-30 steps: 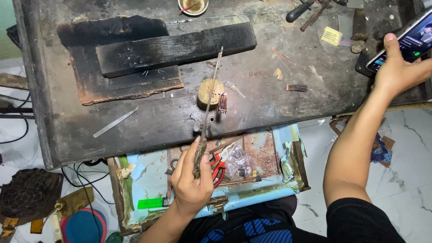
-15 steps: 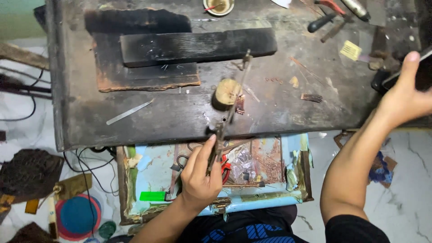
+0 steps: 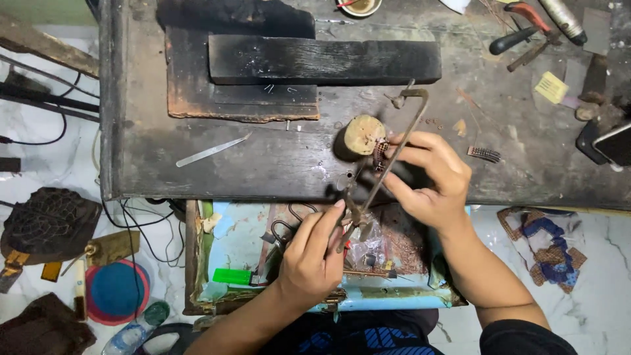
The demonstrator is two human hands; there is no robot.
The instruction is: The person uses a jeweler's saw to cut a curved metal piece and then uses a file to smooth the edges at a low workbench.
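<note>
While the head view looks straight down on a scarred dark workbench [image 3: 197,171], both hands sit at its near edge. Left hand [image 3: 309,253], at six o'clock from the round wooden peg [image 3: 360,135], is closed around the handle of a jeweller's saw [image 3: 394,148]; the frame rises toward one o'clock, its top corner just below the long black block [image 3: 325,60]. Right hand [image 3: 430,177], at three o'clock from the peg, has its fingers pinched together on a small meshed metal piece [image 3: 380,152], pressed against the peg beside the blade.

Progress, judged only from how things lie: saw and piece are both in position at the peg, so the cutting looks under way or about to begin; the piece shows no finished cut that I can make out, too small to tell. Most of the work appears left.

Around: a flat metal strip [image 3: 210,151] at nine o'clock on the bench, pliers [image 3: 526,29] at one o'clock, a phone [image 3: 608,141] at the far right edge, and an open drawer [image 3: 230,243] below holding a green lighter [image 3: 231,276].
</note>
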